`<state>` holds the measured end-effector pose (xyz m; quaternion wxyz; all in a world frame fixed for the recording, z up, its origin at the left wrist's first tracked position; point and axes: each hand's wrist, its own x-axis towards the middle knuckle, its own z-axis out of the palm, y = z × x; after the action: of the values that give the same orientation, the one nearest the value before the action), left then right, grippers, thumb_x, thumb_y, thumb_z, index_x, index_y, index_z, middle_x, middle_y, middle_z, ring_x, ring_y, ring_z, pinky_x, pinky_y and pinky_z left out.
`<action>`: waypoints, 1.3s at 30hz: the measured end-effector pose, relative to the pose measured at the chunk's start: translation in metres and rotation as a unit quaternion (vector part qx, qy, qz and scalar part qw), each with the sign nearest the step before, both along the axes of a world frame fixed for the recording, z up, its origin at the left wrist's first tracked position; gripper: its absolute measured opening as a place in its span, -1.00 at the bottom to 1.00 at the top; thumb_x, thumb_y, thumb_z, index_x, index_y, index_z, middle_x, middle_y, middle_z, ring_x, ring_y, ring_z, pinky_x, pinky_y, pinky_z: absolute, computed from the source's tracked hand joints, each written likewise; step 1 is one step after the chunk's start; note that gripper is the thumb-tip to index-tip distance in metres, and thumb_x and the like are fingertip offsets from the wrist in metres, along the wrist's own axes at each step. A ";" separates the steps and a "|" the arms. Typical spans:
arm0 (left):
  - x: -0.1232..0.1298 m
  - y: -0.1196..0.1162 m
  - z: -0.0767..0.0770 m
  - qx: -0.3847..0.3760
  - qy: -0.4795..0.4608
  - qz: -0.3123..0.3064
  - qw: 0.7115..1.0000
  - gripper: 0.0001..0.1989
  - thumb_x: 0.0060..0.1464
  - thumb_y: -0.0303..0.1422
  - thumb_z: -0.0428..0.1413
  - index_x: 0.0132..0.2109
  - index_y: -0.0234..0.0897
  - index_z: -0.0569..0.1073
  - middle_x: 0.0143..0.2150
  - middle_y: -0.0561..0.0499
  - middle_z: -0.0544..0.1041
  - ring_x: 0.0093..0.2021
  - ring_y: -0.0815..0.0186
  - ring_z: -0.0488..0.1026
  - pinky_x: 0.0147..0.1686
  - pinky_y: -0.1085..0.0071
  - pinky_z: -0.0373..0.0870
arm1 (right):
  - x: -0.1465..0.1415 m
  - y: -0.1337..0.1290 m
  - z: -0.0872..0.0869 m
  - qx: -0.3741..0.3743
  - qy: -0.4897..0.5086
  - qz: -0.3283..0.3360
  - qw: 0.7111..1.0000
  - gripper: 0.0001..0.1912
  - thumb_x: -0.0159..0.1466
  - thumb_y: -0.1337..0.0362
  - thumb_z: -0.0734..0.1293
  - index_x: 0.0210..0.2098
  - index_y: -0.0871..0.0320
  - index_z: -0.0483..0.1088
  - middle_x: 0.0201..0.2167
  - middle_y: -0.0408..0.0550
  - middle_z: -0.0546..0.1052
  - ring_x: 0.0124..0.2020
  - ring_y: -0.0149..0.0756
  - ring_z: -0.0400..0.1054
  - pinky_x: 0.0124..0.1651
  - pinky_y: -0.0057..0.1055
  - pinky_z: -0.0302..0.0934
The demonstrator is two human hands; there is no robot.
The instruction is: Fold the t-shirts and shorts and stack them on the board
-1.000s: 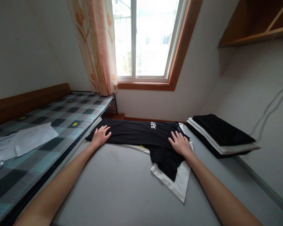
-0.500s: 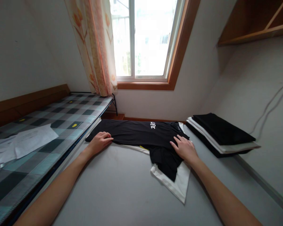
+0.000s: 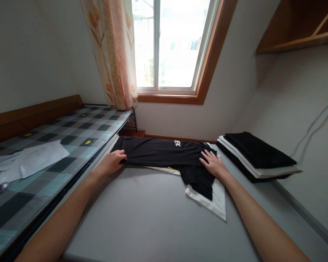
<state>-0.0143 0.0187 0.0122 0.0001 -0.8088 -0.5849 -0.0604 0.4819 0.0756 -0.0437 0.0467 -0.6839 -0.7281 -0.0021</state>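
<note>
A black shirt point(image 3: 153, 151) with white lettering lies across the far part of the grey table, on top of a white garment point(image 3: 219, 198) whose sleeve sticks out below the black sleeve. My left hand point(image 3: 115, 160) is at the shirt's left end, its fingers closed on the near edge of the black cloth. Spread flat, my right hand point(image 3: 213, 163) rests on the black shirt near its collar and shoulder. A small yellow patch shows between the two layers along the near edge.
To the right is a stack of folded black and white clothes point(image 3: 258, 154). A bed with a checked cover point(image 3: 54, 174) runs along the left, with papers point(image 3: 41, 160) on it. Beyond the grey table point(image 3: 153, 214) are a curtain point(image 3: 112, 54) and a window.
The shirt and the white garment have shifted a little right and away. My left hand has moved slightly left and closed on the cloth; my right hand has moved slightly farther forward.
</note>
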 end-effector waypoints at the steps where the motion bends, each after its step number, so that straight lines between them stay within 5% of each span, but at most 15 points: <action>1: 0.000 -0.001 0.000 -0.002 -0.002 -0.003 1.000 -0.75 0.00 -0.49 0.08 -0.22 -0.10 0.56 -0.15 -0.03 0.50 -0.07 0.19 0.45 -0.03 0.36 0.33 | 0.003 0.003 0.000 0.003 0.003 0.005 1.000 -0.39 0.38 0.01 0.02 0.34 0.07 0.11 0.40 -0.01 0.04 0.40 -0.07 -0.13 0.36 0.02 -0.21; 7: -0.026 0.001 -0.010 0.007 0.013 0.072 0.997 -0.49 -0.09 -0.63 -0.02 -0.05 -0.06 0.51 -0.12 -0.01 0.50 -0.07 0.22 0.45 -0.11 0.40 0.32 | 0.005 0.002 -0.001 0.009 -0.006 -0.007 1.000 -0.39 0.38 0.02 0.02 0.34 0.11 0.11 0.39 0.02 0.06 0.39 -0.07 -0.11 0.36 -0.01 -0.20; 12: -0.043 0.003 -0.006 0.040 0.044 0.162 0.985 -0.62 -0.05 -0.59 -0.05 -0.21 -0.14 0.55 -0.14 -0.06 0.52 -0.09 0.16 0.45 -0.24 0.37 0.33 | 0.003 -0.005 -0.001 -0.003 -0.021 -0.017 1.000 -0.38 0.38 0.02 0.01 0.37 0.10 0.06 0.40 0.01 0.03 0.39 -0.06 -0.12 0.35 -0.02 -0.18; 19: -0.042 -0.001 0.007 0.095 0.006 0.234 0.968 -0.73 0.03 -0.45 -0.03 -0.29 -0.17 0.57 -0.13 -0.10 0.54 -0.03 0.08 0.42 -0.19 0.29 0.37 | 0.004 -0.016 -0.004 0.009 -0.019 -0.024 1.000 -0.37 0.37 0.01 0.01 0.36 0.09 0.08 0.40 0.00 0.04 0.39 -0.05 -0.10 0.34 -0.04 -0.13; 23: -0.047 0.004 0.003 -0.054 -0.103 0.178 0.977 -0.75 -0.10 -0.30 0.13 -0.23 -0.20 0.59 -0.17 -0.06 0.57 -0.12 0.14 0.48 -0.15 0.35 0.39 | 0.005 -0.021 -0.008 0.049 0.003 -0.020 0.999 -0.40 0.37 0.03 0.03 0.31 0.12 0.18 0.36 0.02 0.15 0.36 -0.06 -0.04 0.32 -0.06 -0.10; 25: -0.049 0.007 0.002 -0.133 -0.178 0.133 0.966 -0.59 -0.13 -0.14 0.17 -0.13 -0.23 0.58 -0.17 -0.06 0.59 -0.15 0.15 0.49 -0.16 0.36 0.41 | 0.005 -0.024 -0.008 0.077 0.018 -0.014 0.997 -0.43 0.36 0.05 0.04 0.25 0.16 0.26 0.32 0.07 0.22 0.33 -0.08 0.03 0.30 -0.10 -0.05; 27: -0.048 0.009 0.001 -0.134 -0.222 0.132 0.957 -0.47 -0.05 0.02 0.09 -0.08 -0.28 0.56 -0.13 -0.10 0.59 -0.15 0.14 0.50 -0.15 0.35 0.42 | 0.006 -0.026 -0.007 0.101 0.031 -0.021 0.994 -0.45 0.35 0.07 0.07 0.19 0.19 0.33 0.27 0.11 0.29 0.29 -0.08 0.11 0.26 -0.13 0.02; 32: -0.046 0.008 -0.008 0.031 -0.076 0.255 0.963 -0.48 0.10 -0.01 -0.02 -0.04 -0.32 0.53 -0.04 -0.24 0.55 -0.08 0.05 0.48 -0.10 0.27 0.37 | 0.007 -0.033 0.002 0.134 0.038 -0.099 0.985 -0.49 0.33 0.10 0.10 0.11 0.23 0.39 0.18 0.16 0.37 0.13 -0.01 0.25 0.12 -0.11 0.14; 39: -0.044 0.007 -0.010 0.003 -0.005 0.312 0.950 -0.57 0.09 -0.06 0.01 -0.09 -0.28 0.53 -0.24 -0.21 0.61 -0.17 0.02 0.54 -0.27 0.32 0.37 | 0.015 -0.041 0.016 0.110 0.000 -0.194 0.975 -0.58 0.30 0.10 0.15 -0.05 0.20 0.48 -0.07 0.22 0.49 -0.04 0.06 0.35 -0.05 -0.10 0.17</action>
<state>-0.0581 0.0259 0.0019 0.0185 -0.5854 -0.8081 -0.0629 0.4970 0.0342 -0.0274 0.1203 -0.8027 -0.5769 -0.0915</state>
